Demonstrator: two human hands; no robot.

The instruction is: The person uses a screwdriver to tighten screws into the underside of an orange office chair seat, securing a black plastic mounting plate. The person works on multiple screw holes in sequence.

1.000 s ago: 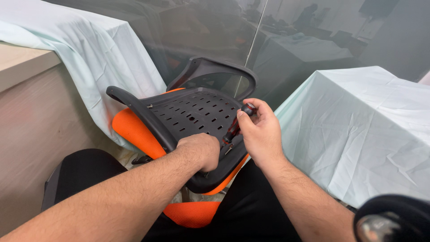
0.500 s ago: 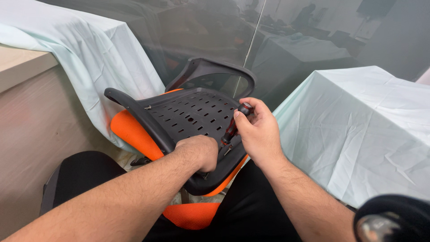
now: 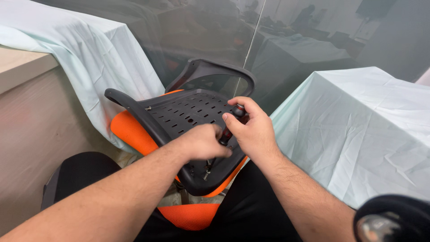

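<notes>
Since a moment ago the left hand (image 3: 204, 142) has slid rightward, now closing around the shaft of one screwdriver (image 3: 226, 134), whose handle the right hand (image 3: 251, 130) grips; the tip meets one black perforated chair seat shell (image 3: 179, 116) beneath both hands, two cloth-draped tables flanking.

Black perforated chair back shell (image 3: 179, 114) (orange cushion beneath), tilted across the lap; dark-handled screwdriver (image 3: 227, 133) upright against it.

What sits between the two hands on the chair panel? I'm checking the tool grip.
A screwdriver: right hand on its handle, left hand by its shaft, head view.
</notes>
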